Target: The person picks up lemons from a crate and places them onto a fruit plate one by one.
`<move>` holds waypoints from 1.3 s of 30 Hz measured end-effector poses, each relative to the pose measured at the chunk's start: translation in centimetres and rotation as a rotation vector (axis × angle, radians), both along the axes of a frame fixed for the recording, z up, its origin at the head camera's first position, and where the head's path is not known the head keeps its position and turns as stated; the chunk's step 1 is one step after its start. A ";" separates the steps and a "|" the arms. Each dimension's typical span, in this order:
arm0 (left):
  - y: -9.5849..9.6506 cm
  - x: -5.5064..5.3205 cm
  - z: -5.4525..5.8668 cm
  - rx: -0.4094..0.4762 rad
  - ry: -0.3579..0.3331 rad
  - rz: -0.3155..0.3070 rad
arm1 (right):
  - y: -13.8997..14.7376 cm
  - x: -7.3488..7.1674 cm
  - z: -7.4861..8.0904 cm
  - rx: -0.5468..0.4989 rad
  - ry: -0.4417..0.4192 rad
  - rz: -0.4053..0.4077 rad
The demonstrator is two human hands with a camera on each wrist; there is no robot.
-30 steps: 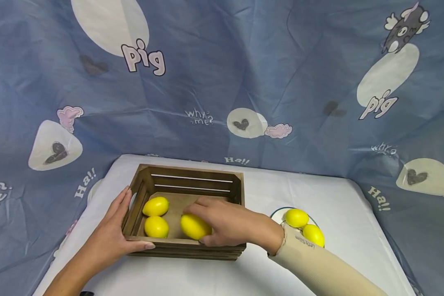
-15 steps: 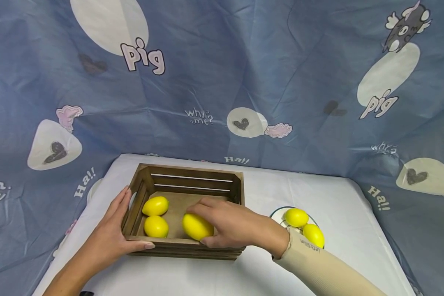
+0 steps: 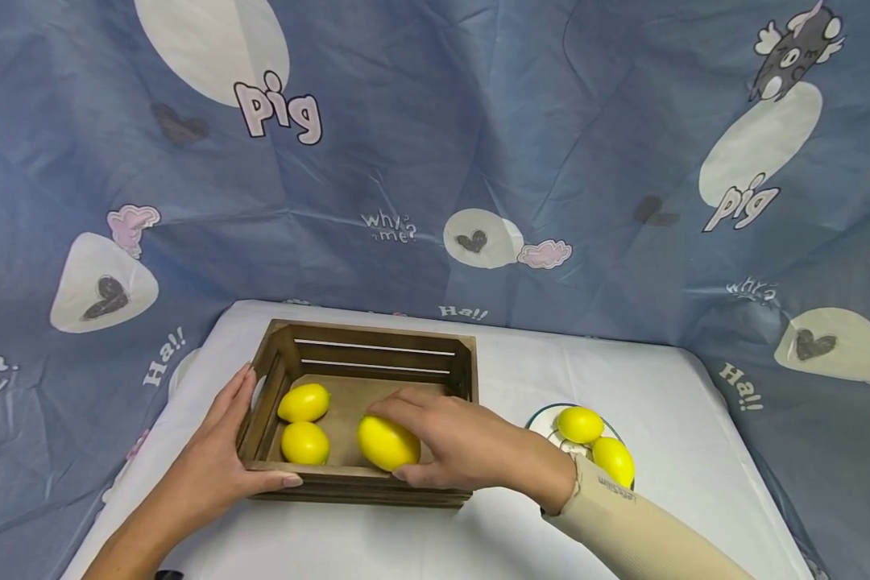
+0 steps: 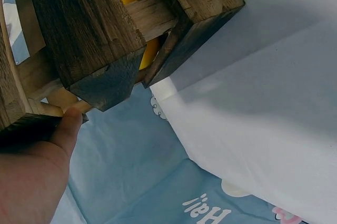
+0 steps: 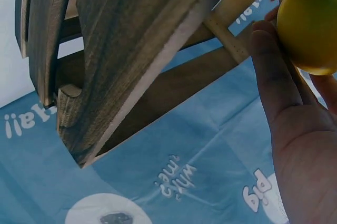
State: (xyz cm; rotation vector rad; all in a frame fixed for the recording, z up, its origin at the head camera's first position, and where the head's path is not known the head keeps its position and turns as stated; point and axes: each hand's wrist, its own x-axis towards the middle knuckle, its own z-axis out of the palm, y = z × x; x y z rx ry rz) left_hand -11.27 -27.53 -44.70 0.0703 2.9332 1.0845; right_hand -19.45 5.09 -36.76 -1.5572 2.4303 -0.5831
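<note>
A dark wooden crate (image 3: 374,332) stands on the white tabletop. At its near left corner my left hand (image 3: 213,455) grips it, fingers along the left side and thumb across the front rim. The left wrist view shows the slats (image 4: 89,18) close up, with yellow between them. Inside the crate, two lemons (image 3: 304,443) sit side by side at the left. My right hand (image 3: 460,443) reaches over the front and holds another lemon (image 3: 387,443), fingers over its top and thumb near the front rim. That lemon (image 5: 310,29) shows in the right wrist view.
Right of the crate, a white plate (image 3: 544,420) with a dark rim bears two lemons (image 3: 582,424); the right sleeve (image 3: 623,515) passes in front of it. A blue printed cloth (image 3: 377,161) hangs behind the table. A small black object (image 3: 168,575) shows at the bottom edge.
The right hand and the lemon in it have shifted slightly right, and the right forearm has moved a little the same way. The left hand stays at the crate's corner.
</note>
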 end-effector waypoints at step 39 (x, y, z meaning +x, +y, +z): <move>-0.3 -0.1 -0.4 0.021 0.026 -0.006 | 5.2 3.7 -1.4 -0.191 -0.101 -0.123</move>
